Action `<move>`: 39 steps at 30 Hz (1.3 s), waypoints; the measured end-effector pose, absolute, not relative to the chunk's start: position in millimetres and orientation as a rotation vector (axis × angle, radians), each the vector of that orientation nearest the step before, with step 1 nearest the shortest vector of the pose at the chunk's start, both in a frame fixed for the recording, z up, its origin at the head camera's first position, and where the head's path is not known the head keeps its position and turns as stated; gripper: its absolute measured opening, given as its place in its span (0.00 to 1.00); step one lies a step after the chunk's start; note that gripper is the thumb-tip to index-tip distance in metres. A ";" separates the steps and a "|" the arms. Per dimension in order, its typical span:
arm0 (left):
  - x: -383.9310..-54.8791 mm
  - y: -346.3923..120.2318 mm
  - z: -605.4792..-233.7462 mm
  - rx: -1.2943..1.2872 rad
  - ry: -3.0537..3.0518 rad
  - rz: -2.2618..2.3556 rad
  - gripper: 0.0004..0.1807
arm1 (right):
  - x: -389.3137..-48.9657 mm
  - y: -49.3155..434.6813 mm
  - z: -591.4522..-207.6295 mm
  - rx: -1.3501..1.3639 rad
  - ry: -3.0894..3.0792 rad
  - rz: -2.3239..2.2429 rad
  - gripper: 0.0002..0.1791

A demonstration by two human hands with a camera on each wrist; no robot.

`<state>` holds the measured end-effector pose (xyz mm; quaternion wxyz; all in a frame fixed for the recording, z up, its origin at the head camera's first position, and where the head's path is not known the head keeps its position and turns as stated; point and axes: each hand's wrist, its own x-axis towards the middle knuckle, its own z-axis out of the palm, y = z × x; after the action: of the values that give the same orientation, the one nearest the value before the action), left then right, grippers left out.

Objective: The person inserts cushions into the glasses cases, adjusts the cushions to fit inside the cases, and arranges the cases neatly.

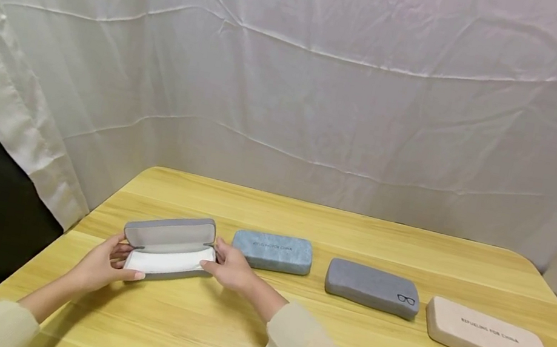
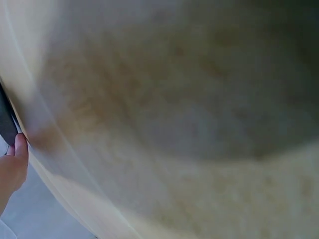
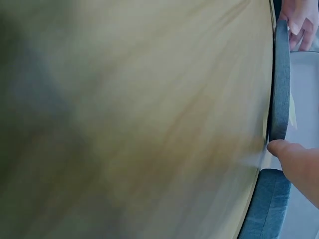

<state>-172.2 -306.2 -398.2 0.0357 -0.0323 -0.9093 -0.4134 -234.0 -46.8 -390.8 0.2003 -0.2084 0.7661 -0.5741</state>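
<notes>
A grey glasses case stands with its lid raised near the table's left side, a white cloth lying inside. My left hand grips its left end, thumb at the front rim and fingers behind. At the other end, my right hand holds the case with the thumb over the front corner and fingers at the hinge side. The left wrist view catches only part of the left hand beside the dark case edge. In the right wrist view, the right thumb is against the case's end.
A closed blue glasses case sits just right of my right hand. Farther right lie a closed grey case with a glasses print and a closed pink case. All rest on the wooden table; a pale curtain hangs behind it.
</notes>
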 end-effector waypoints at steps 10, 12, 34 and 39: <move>-168.7 -304.7 -398.0 -0.129 -2.814 -1.212 0.51 | -228.6 -39.7 -386.4 -0.569 2.132 -1.554 0.37; -167.9 -305.0 -398.4 -0.139 -2.818 -1.199 0.52 | -226.8 -38.4 -385.3 -0.558 2.112 -1.562 0.37; -164.0 -308.1 -408.1 -0.184 -2.801 -1.187 0.52 | -240.0 -56.6 -387.6 -0.392 2.206 -1.645 0.40; -163.7 -308.0 -410.3 -0.202 -2.780 -1.207 0.51 | -245.7 -63.9 -388.8 -0.364 2.230 -1.719 0.35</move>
<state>-163.7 -308.0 -410.3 0.0522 -0.0664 -0.9139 -0.3970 -245.7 -63.9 -388.8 0.1507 -0.1266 0.7764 -0.5987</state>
